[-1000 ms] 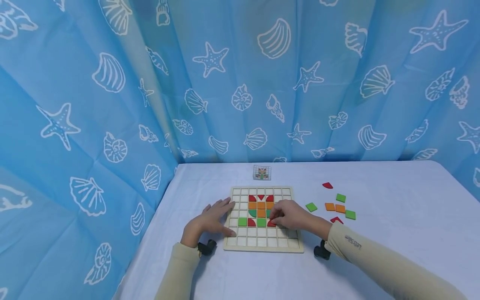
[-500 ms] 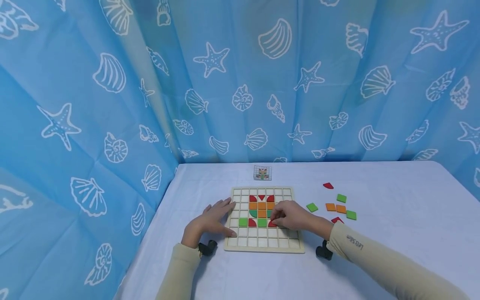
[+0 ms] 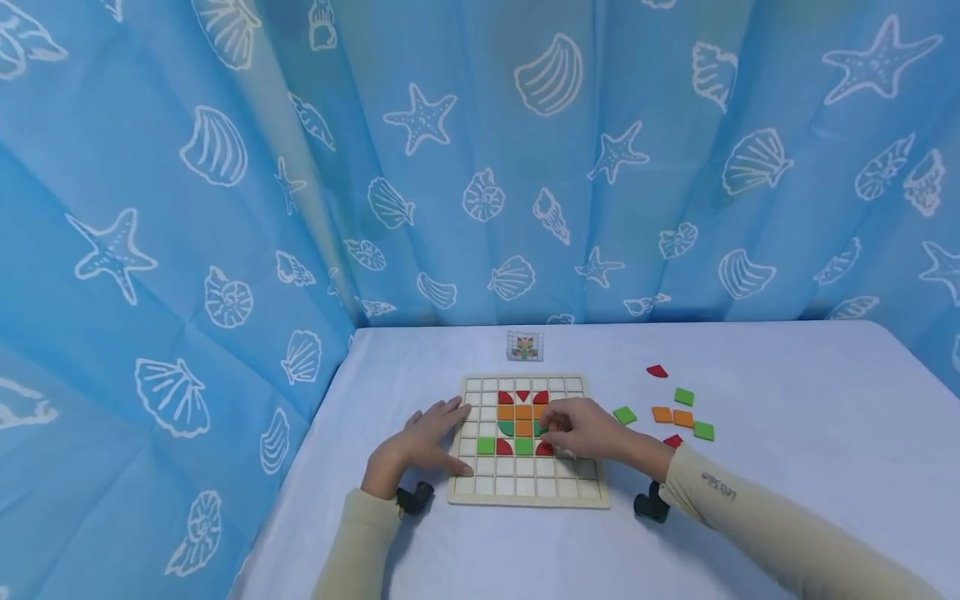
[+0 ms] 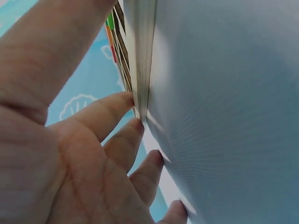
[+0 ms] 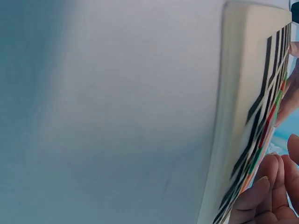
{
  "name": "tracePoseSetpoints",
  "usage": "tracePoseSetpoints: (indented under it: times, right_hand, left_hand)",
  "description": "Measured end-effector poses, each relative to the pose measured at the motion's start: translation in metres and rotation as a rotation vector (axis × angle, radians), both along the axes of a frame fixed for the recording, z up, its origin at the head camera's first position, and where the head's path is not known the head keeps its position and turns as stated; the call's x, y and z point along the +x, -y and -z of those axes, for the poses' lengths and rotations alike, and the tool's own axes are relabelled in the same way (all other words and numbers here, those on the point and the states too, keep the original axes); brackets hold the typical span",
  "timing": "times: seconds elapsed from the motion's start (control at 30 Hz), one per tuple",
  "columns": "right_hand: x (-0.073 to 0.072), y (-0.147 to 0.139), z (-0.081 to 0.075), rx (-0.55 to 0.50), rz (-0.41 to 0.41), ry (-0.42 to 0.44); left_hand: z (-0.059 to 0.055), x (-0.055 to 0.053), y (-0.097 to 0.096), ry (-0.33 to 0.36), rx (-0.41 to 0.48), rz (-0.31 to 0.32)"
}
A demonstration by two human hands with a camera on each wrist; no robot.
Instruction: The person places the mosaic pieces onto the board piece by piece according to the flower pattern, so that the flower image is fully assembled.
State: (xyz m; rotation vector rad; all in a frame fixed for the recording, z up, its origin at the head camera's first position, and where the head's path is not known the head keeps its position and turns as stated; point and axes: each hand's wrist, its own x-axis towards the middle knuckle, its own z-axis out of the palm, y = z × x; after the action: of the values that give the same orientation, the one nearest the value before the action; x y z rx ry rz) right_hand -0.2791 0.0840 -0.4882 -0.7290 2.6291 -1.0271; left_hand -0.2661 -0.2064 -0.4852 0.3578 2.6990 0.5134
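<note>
A pale wooden grid board lies on the table with coloured tiles set in its cells. My left hand rests against the board's left edge, fingers spread; in the left wrist view fingertips touch its side. My right hand is over the board's right half, just above a red quarter-round tile lying in a cell. Its fingers are loosely curled, and no tile shows between them in the right wrist view. A green square tile and another red quarter-round tile sit to the left.
A small pattern card lies behind the board. To the right are loose tiles: green squares, orange squares and red pieces. A blue shell-print curtain hangs behind the white table.
My right hand's fingers have come off the red quarter-round tile and lifted slightly, leaving it in its cell. My left hand has stayed at the board's edge.
</note>
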Motion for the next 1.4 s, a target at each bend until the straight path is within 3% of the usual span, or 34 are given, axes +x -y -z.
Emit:
tracePoseSetpoints:
  times: [0.23, 0.4, 0.57, 0.73, 1.07, 1.27, 1.4]
  right_hand:
    - [-0.003, -0.010, -0.006, -0.016, -0.008, -0.044]
    - [-0.008, -0.023, -0.014, -0.025, 0.043, -0.024]
    - [-0.017, -0.051, -0.026, -0.004, 0.067, -0.076]
    - [-0.022, -0.082, -0.035, 0.037, 0.145, -0.094]
    - [-0.022, -0.114, -0.021, 0.069, 0.194, -0.071]
    - [-0.020, -0.115, -0.008, 0.081, 0.217, -0.012]
    - [-0.021, -0.108, -0.001, 0.130, 0.170, 0.013]
  left_hand:
    - [0.002, -0.002, 0.001, 0.002, -0.002, -0.013]
    - [0.004, -0.003, 0.000, 0.012, 0.015, -0.020]
    - [0.005, -0.005, -0.001, 0.013, 0.022, -0.031]
    - [0.005, -0.004, -0.001, 0.015, 0.018, -0.029]
    - [0.006, -0.003, -0.003, 0.011, 0.010, -0.029]
    - [0.004, -0.003, -0.003, 0.017, 0.003, -0.023]
    - [0.000, -0.001, 0.000, 0.013, -0.009, -0.032]
